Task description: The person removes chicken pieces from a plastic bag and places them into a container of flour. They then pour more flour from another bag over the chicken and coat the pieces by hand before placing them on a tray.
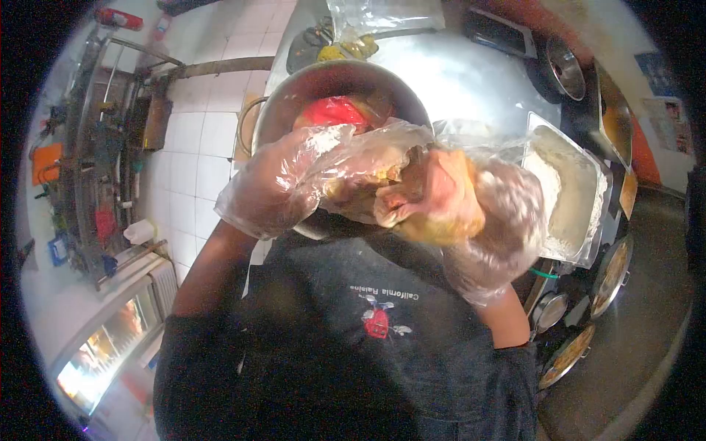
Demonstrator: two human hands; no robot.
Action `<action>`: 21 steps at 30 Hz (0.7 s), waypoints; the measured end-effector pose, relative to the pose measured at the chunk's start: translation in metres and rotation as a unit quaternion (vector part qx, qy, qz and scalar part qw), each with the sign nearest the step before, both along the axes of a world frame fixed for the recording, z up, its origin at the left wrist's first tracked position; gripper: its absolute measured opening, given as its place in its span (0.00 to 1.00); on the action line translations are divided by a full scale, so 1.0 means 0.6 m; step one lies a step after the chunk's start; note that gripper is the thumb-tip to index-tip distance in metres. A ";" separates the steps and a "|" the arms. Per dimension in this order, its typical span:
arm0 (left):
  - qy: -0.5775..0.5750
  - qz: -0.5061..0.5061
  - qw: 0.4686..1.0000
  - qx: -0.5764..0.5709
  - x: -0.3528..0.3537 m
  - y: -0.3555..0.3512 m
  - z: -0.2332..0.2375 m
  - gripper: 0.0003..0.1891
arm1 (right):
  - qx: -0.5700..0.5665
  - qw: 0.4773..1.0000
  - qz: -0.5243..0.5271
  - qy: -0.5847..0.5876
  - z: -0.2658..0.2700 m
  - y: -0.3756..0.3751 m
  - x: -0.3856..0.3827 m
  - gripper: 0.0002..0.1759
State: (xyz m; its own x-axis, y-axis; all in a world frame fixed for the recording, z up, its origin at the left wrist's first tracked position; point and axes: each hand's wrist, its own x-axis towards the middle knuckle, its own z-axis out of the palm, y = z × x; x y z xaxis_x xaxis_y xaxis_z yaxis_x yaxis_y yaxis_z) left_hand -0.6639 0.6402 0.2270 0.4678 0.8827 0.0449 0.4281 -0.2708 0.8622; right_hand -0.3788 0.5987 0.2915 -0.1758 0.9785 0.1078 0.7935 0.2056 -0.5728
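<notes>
A plastic-gloved left hand lies across a metal pot; its grip is too obscured to tell. At the pot's right side, raw meat sits gripped by the right hand; its slick-looking surface could let it slip. Farther right: a powder-dusted tray.

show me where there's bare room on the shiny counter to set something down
The counter looks bare, glare aside, between the pot, the clear plastic beyond and the powdery tray. Crowded: the pot's near side, where the left hand and the right hand, holding meat, fill the space.
</notes>
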 end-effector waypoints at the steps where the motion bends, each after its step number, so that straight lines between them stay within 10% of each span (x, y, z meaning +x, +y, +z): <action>1: 0.016 -0.006 1.000 0.017 0.000 0.001 0.001 0.26 | 0.007 1.000 0.019 -0.015 -0.011 0.005 -0.004 0.21; 21: -0.046 -0.005 0.999 0.003 0.004 -0.004 -0.029 0.27 | 0.075 0.977 -0.136 0.145 0.052 -0.130 0.102 0.17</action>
